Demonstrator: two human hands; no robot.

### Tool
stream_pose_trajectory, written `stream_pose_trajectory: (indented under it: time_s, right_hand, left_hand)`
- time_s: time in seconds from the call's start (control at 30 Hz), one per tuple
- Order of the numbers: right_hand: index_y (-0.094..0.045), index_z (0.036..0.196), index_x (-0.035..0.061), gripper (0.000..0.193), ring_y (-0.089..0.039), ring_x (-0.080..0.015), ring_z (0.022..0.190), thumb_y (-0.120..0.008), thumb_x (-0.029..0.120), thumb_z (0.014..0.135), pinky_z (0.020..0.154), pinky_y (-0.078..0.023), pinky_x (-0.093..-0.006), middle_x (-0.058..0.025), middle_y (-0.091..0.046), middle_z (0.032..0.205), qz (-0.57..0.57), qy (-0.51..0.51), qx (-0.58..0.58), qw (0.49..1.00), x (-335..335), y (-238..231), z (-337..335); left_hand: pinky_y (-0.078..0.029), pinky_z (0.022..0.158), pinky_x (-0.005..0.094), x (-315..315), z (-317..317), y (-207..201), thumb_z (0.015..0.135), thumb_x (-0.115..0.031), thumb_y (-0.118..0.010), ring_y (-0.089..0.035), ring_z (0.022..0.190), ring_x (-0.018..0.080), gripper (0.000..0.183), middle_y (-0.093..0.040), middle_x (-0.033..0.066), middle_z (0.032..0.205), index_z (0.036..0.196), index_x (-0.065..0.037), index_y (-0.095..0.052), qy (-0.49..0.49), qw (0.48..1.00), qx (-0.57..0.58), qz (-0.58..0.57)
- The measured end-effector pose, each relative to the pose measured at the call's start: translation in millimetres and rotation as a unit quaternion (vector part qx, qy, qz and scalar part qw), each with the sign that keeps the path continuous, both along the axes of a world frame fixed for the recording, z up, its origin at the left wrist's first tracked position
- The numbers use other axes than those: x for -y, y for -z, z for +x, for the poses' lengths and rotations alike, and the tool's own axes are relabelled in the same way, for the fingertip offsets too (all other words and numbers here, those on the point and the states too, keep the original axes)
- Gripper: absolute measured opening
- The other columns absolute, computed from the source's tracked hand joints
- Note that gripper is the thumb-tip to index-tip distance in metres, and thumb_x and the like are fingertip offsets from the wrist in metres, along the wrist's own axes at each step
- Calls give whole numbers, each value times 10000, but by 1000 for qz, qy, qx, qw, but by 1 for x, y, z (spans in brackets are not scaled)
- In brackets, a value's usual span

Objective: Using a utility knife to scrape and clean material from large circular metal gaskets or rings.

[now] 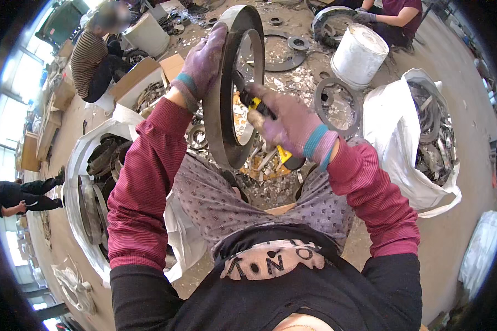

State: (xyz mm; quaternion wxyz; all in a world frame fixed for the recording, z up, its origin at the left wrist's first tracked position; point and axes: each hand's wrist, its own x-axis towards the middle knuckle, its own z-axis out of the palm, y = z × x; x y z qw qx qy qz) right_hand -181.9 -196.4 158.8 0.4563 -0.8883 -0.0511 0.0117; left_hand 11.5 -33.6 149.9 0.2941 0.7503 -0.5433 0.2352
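Observation:
My left hand (205,62), in a purple work glove with a teal cuff, is closed on the upper left rim of a large dark ring (218,113). The ring stands upright on edge in front of me, tilted a little. My right hand (292,120), gloved alike, is wrapped round a yellow-and-black utility knife (286,158). Its front end reaches to the inner edge of the ring; the blade itself I cannot make out. Scraps and shavings (270,172) lie on the floor between my knees, below the ring.
White sacks with dark rings and strips stand left (74,193) and right (389,121) of me. A white bucket (360,55) stands ahead, near flat rings (338,105) on the floor. Other people (96,58) sit at the far left and far right; another stands at the left edge.

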Motion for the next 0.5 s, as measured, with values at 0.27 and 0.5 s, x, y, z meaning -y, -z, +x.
stream_pose_trajectory:
  time_s: [0.27,0.5]
  right_hand:
    - [-401,1389,33,516,-595,-280,684,-546,147,907,712,-486,-373,-188,-641,842,-62,-39,66,995,8,22,-30]
    - [-392,1403,113,625,-640,-351,895,-583,83,809,812,-488,-400,-239,-644,999,-107,-113,-106,982,5,33,-47]
  left_hand:
    - [-437,971,306,17,21,-2,965,-101,-458,-570,1098,215,424,-562,169,1253,1373,-13,-382,-17,919,-393,7]
    - [-440,949,295,16,29,-4,997,-152,-386,-558,1088,191,393,-547,142,1263,1367,-17,-387,-6,987,-160,28]
